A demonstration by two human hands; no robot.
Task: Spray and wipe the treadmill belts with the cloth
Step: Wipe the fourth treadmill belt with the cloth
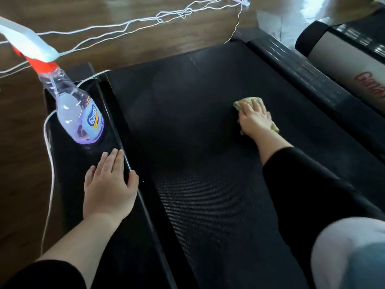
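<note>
Nearest, lower left: we see the left hand (108, 184) lying palm down on the black side rail (68, 161) beside the belt. Its fingers are straight and close together, and it holds nothing.
Just beyond it: the spray bottle (81, 115) stands upright on the same rail, a little above the left fingertips in the frame and not touching them. It is clear, with a little purple liquid at the bottom. Its orange and white trigger head leans toward the upper left.
Centre: the treadmill belt (187, 132) is dark and ribbed. Its long axis runs from the bottom edge up toward the top centre.
Middle right: the right hand (253, 119), on an arm in a black sleeve, presses the greenish cloth (249, 100) flat onto the belt. The fingers lie straight over the cloth and do not bunch it.
Cloth position: it is on the right half of the belt, with its edges showing past the fingertips and the little finger.
Next stroke: we judge that the widest bare stretch of belt lies left of the cloth, toward the bottle's side. The bottle is nearer the left hand.
Farthest, top: white cables (183, 12) trail over the wooden floor (20, 163). Part of a second treadmill (337, 57) shows at the upper right.
</note>
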